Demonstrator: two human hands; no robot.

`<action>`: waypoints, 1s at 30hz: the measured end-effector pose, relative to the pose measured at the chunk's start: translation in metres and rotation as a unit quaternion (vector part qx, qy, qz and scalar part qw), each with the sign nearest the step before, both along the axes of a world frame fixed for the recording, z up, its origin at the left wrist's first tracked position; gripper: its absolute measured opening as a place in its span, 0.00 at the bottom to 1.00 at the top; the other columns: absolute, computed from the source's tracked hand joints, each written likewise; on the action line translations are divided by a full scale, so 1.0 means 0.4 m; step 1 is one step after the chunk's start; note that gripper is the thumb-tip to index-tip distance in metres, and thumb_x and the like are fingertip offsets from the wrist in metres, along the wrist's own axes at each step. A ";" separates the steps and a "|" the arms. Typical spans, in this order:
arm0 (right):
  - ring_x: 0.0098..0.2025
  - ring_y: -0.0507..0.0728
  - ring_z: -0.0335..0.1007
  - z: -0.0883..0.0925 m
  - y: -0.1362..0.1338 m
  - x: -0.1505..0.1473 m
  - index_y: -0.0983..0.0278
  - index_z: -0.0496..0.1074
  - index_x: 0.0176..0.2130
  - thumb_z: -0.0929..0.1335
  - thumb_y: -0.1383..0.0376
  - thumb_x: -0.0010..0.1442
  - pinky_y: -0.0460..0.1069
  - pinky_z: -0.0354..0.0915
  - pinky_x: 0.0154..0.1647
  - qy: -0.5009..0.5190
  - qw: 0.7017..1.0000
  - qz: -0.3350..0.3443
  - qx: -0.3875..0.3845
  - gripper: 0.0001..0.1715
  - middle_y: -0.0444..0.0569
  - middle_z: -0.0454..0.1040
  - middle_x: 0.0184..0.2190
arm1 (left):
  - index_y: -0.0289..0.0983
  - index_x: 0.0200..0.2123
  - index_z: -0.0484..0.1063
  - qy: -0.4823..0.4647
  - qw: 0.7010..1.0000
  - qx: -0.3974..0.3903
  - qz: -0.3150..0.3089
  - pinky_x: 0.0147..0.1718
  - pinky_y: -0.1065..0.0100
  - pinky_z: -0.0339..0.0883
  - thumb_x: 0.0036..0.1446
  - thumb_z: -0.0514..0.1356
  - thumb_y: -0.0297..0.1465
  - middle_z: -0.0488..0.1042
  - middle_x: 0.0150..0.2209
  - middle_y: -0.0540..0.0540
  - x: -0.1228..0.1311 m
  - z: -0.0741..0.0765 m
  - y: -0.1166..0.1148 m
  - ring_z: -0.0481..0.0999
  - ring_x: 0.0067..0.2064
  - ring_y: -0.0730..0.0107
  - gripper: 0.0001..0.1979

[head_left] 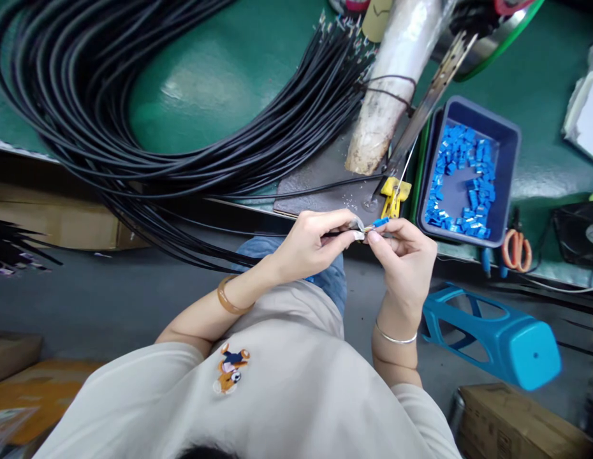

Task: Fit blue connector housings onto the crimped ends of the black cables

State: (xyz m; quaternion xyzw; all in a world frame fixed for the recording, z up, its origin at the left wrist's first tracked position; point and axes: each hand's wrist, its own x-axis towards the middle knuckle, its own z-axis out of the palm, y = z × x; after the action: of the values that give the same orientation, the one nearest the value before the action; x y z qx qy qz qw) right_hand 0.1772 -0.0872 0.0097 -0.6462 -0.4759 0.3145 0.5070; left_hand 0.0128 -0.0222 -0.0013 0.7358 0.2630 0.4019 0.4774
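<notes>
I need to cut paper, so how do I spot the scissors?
Look at the green table, then the dark blue tray of little blue pieces. Just right of its near corner lie the scissors; only they have orange loop handles.

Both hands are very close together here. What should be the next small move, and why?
Probably slide the blue connector in the right hand onto the metal terminal of the black wire pinched in the left hand. The two ends face each other and nearly touch, but the connector does not seem seated on the terminal yet.
</notes>
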 end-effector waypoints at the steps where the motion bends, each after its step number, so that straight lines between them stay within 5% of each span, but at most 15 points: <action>1: 0.20 0.45 0.60 -0.003 0.000 0.001 0.62 0.74 0.31 0.75 0.59 0.55 0.41 0.58 0.19 0.001 1.000 -0.001 -0.001 0.10 0.38 0.67 0.21 | 0.34 0.29 0.70 -0.003 1.000 -0.016 -0.009 0.27 0.75 0.58 0.63 0.58 0.27 0.68 0.23 0.53 0.000 -0.001 0.000 0.63 0.24 0.80 0.08; 7: 0.22 0.46 0.63 -0.013 0.004 0.002 0.61 0.75 0.31 0.75 0.59 0.56 0.41 0.58 0.20 0.003 1.000 -0.001 0.006 0.09 0.39 0.70 0.23 | 0.35 0.28 0.68 0.002 0.999 -0.041 -0.031 0.27 0.75 0.59 0.64 0.57 0.28 0.70 0.22 0.52 0.000 -0.002 -0.001 0.65 0.24 0.79 0.10; 12: 0.26 0.47 0.67 -0.008 0.002 0.000 0.58 0.77 0.48 0.73 0.61 0.60 0.43 0.62 0.24 -0.039 0.997 -0.031 0.059 0.15 0.42 0.76 0.32 | 0.34 0.27 0.68 -0.006 0.995 -0.083 -0.063 0.25 0.76 0.57 0.64 0.56 0.27 0.70 0.22 0.53 -0.002 0.012 -0.003 0.63 0.23 0.81 0.11; 18: 0.22 0.46 0.59 0.000 -0.012 -0.013 0.59 0.80 0.34 0.72 0.62 0.61 0.45 0.56 0.23 -0.131 0.990 -0.014 0.055 0.05 0.41 0.74 0.26 | 0.36 0.28 0.63 -0.089 0.972 -0.210 -0.055 0.23 0.77 0.57 0.63 0.58 0.28 0.71 0.22 0.52 0.002 0.017 0.001 0.63 0.21 0.83 0.11; 22: 0.26 0.47 0.63 0.011 -0.008 -0.010 0.58 0.81 0.39 0.73 0.63 0.60 0.44 0.55 0.23 -0.094 0.986 -0.087 0.103 0.05 0.42 0.74 0.30 | 0.36 0.27 0.63 -0.079 0.977 -0.192 -0.053 0.24 0.77 0.59 0.62 0.59 0.27 0.71 0.22 0.51 0.006 0.013 -0.001 0.65 0.22 0.82 0.11; 26: 0.28 0.47 0.65 0.010 0.002 -0.008 0.57 0.81 0.37 0.75 0.64 0.57 0.44 0.55 0.22 -0.012 0.998 -0.001 0.057 0.05 0.43 0.72 0.31 | 0.35 0.28 0.64 -0.079 0.982 -0.162 -0.059 0.26 0.78 0.61 0.61 0.59 0.25 0.71 0.23 0.52 0.007 0.007 -0.005 0.67 0.24 0.82 0.09; 30: 0.29 0.48 0.65 0.003 0.006 -0.015 0.58 0.80 0.34 0.75 0.64 0.57 0.44 0.54 0.21 0.013 0.999 0.001 0.046 0.01 0.43 0.71 0.30 | 0.34 0.29 0.66 -0.086 0.983 -0.146 -0.064 0.26 0.78 0.62 0.63 0.58 0.26 0.71 0.23 0.51 0.007 0.003 -0.008 0.67 0.24 0.82 0.09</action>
State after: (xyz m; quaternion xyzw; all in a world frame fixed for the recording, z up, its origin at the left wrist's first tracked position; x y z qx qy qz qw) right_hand 0.1713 -0.0846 0.0108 -0.6176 -0.4841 0.3014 0.5417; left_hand 0.0157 -0.0256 -0.0002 0.6361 0.2292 0.3895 0.6254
